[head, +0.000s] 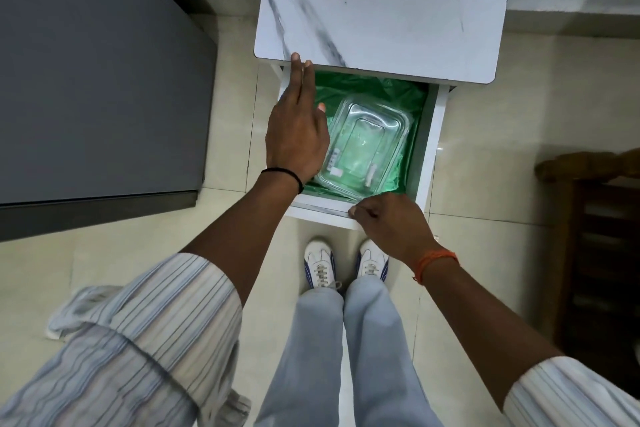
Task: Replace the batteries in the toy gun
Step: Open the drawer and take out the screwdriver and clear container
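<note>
Right hand [388,218] curls fingers over drawer [429,135] front edge, likely holding it open. Left hand [298,135], fingers straight and together, reaches over drawer's left side, beside clear container [370,146] on green liner [408,94]; small pale cylinders inside, possibly batteries. Toy gun not visible.

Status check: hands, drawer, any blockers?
Left hand open over drawer. Right hand grips drawer front. Clear lidded box inside. Toy gun not visible.

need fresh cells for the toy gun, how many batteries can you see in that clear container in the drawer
2, both inside the clear container: one battery at its left edge beside the left hand, one battery near its front right. The hand may hide others.
</note>
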